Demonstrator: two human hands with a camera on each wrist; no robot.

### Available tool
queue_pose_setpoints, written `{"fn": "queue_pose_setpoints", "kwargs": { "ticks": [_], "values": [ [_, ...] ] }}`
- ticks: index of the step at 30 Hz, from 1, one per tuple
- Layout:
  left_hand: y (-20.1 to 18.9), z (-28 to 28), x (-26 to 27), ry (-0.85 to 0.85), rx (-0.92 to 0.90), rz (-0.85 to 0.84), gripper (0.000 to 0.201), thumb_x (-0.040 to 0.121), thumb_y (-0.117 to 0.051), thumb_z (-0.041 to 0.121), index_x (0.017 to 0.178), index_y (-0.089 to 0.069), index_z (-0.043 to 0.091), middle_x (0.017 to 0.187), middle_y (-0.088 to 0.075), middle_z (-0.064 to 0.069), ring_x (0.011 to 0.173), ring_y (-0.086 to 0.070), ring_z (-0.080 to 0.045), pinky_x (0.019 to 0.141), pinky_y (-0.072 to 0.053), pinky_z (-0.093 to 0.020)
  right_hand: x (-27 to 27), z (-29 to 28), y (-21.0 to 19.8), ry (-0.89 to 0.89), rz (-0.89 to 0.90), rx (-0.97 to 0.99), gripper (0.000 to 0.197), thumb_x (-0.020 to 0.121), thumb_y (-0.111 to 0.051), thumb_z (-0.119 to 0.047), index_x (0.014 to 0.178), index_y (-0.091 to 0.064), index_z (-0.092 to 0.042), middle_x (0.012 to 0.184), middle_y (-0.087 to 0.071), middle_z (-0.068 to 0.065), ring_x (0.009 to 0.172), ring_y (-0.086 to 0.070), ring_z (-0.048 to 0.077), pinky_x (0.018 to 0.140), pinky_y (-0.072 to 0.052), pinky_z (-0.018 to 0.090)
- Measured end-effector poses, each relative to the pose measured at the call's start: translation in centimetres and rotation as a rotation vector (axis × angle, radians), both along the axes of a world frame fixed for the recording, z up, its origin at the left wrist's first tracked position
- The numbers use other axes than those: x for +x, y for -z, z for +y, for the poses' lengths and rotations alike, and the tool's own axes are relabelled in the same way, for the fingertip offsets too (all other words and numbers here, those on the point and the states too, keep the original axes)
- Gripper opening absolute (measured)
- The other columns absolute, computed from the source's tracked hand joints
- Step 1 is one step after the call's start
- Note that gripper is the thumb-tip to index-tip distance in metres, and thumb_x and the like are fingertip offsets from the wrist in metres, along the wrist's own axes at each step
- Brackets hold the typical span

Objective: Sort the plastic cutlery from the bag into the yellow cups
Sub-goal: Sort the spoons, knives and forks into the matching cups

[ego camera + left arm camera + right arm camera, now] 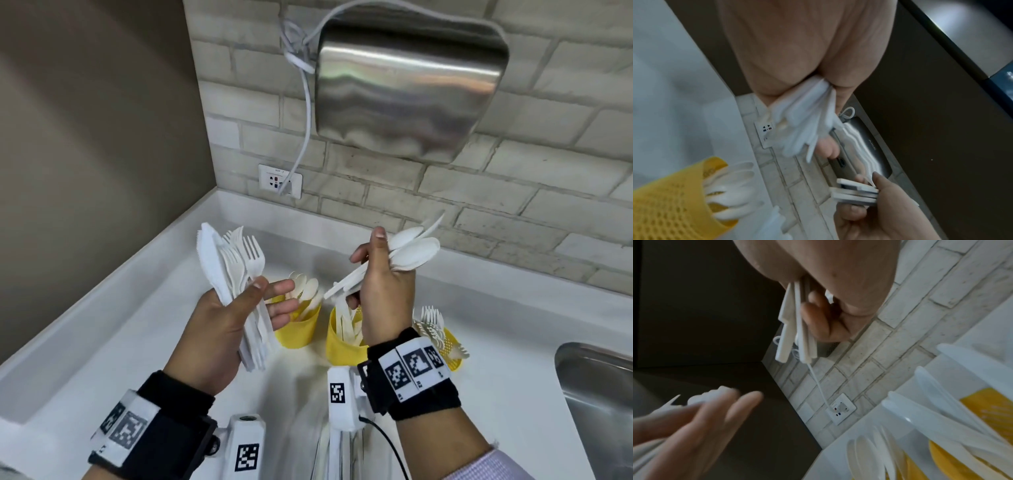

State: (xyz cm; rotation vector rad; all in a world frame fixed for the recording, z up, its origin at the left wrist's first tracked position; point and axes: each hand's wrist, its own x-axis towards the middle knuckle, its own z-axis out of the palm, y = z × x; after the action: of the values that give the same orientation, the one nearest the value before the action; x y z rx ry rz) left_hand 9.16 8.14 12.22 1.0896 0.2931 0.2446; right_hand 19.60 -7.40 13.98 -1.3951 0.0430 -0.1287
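My left hand holds a fanned bundle of white plastic forks and knives upright, thumb pressing it to the palm and fingers stretched out. My right hand grips a few white spoons by their handles, bowls pointing towards the wall, above the cups. Three yellow mesh cups stand on the counter: the left cup has spoons, the middle cup has knives, and the right cup has forks. The left wrist view shows the bundle and the spoon cup. No bag is in view.
The white counter ends at a brown wall on the left and a brick wall behind. A steel hand dryer hangs above, its cord plugged into a socket. A steel sink lies at the right.
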Motion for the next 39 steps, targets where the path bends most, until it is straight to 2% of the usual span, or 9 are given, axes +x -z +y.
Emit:
{"fn": "queue_pose_setpoints", "kwargs": {
  "ticks": [3, 8, 13, 18, 21, 26, 31, 35, 39],
  "values": [
    [0.3, 0.5, 0.0, -0.089, 0.075, 0.032, 0.016, 0.103, -0.054, 0.014, 0.102, -0.065, 0.003, 0.091, -0.076, -0.014, 0.074, -0.073, -0.027, 0.067, -0.062, -0.031, 0.3, 0.4, 0.6, -0.022, 0.036, 0.003, 0.047, 0.100, -0.061, -0.045, 0.070, -0.061, -0.008, 0.051, -0.056, -0.002, 0.041, -0.058, 0.022, 0.040, -0.050, 0.031],
    [0.6, 0.6, 0.1, -0.091, 0.092, 0.018, 0.015, 0.103, -0.055, 0.013, 0.095, -0.064, 0.004, 0.079, -0.068, -0.010, 0.069, -0.066, -0.025, 0.064, -0.059, -0.029, 0.9, 2.3, 2.8, -0.130, 0.069, -0.103, 0.029, 0.092, -0.076, -0.034, 0.074, -0.069, -0.013, 0.060, -0.068, -0.002, 0.054, -0.070, 0.022, 0.059, -0.063, 0.052],
    [1.0, 0.5, 0.2, -0.090, 0.173, 0.006, 0.020, 0.103, -0.055, 0.014, 0.091, -0.066, 0.003, 0.079, -0.069, -0.012, 0.069, -0.067, -0.025, 0.066, -0.059, -0.031, 1.2, 4.4, 4.7, -0.117, -0.119, -0.492, 0.045, 0.084, -0.077, -0.051, 0.065, -0.062, -0.012, 0.057, -0.065, 0.002, 0.056, -0.066, 0.018, 0.059, -0.057, 0.036],
    [1.2, 0.1, 0.2, -0.063, 0.202, -0.003, 0.019, 0.103, -0.056, 0.015, 0.096, -0.065, 0.001, 0.079, -0.069, -0.013, 0.069, -0.067, -0.025, 0.066, -0.058, -0.031, 1.8, 6.6, 6.1, -0.178, -0.094, -0.777, 0.054, 0.084, -0.064, -0.066, 0.068, -0.060, -0.014, 0.065, -0.066, 0.003, 0.065, -0.066, 0.027, 0.063, -0.055, 0.037],
    [1.4, 0.1, 0.3, -0.068, 0.214, -0.008, 0.020, 0.103, -0.056, 0.015, 0.095, -0.068, 0.002, 0.079, -0.068, -0.014, 0.068, -0.067, -0.024, 0.065, -0.058, -0.030, 1.9, 7.1, 6.5, -0.215, -0.060, -0.835, 0.046, 0.089, -0.069, -0.058, 0.083, -0.066, -0.012, 0.087, -0.071, 0.010, 0.083, -0.068, 0.031, 0.073, -0.054, 0.036],
    [1.7, 0.1, 0.5, -0.066, 0.235, -0.004, 0.022, 0.099, -0.059, 0.022, 0.096, -0.071, 0.004, 0.079, -0.069, -0.015, 0.069, -0.068, -0.026, 0.066, -0.058, -0.031, 1.5, 7.1, 6.9, -0.298, -0.015, -0.921, 0.047, 0.092, -0.065, -0.053, 0.064, -0.045, -0.022, 0.094, -0.069, 0.011, 0.087, -0.067, 0.033, 0.077, -0.054, 0.035],
    [1.9, -0.2, 0.7, -0.043, 0.255, -0.005, 0.024, 0.099, -0.060, 0.022, 0.091, -0.071, 0.003, 0.079, -0.070, -0.015, 0.069, -0.068, -0.026, 0.067, -0.058, -0.033, 1.7, 7.3, 7.4, -0.366, -0.028, -0.966, 0.032, 0.087, -0.061, -0.046, 0.081, -0.067, -0.015, 0.084, -0.069, 0.007, 0.079, -0.067, 0.029, 0.074, -0.058, 0.038],
    [1.7, -0.3, 0.8, -0.026, 0.261, -0.012, 0.022, 0.101, -0.058, 0.020, 0.095, -0.071, 0.003, 0.080, -0.071, -0.015, 0.069, -0.068, -0.027, 0.066, -0.058, -0.032, 2.0, 6.7, 6.7, -0.375, -0.095, -1.050, 0.028, 0.094, -0.060, -0.037, 0.101, -0.062, -0.010, 0.102, -0.063, 0.010, 0.091, -0.061, 0.031, 0.074, -0.043, 0.031],
    [1.6, -0.5, 0.9, 0.012, 0.294, -0.035, 0.025, 0.097, -0.059, 0.024, 0.103, -0.072, 0.003, 0.086, -0.074, -0.018, 0.073, -0.070, -0.028, 0.068, -0.058, -0.031, 1.4, 6.5, 5.6, -0.428, -0.096, -1.011, 0.029, 0.093, -0.048, -0.033, 0.111, -0.051, -0.011, 0.115, -0.051, 0.011, 0.098, -0.060, 0.036, 0.084, -0.053, 0.043]
  ]
}}
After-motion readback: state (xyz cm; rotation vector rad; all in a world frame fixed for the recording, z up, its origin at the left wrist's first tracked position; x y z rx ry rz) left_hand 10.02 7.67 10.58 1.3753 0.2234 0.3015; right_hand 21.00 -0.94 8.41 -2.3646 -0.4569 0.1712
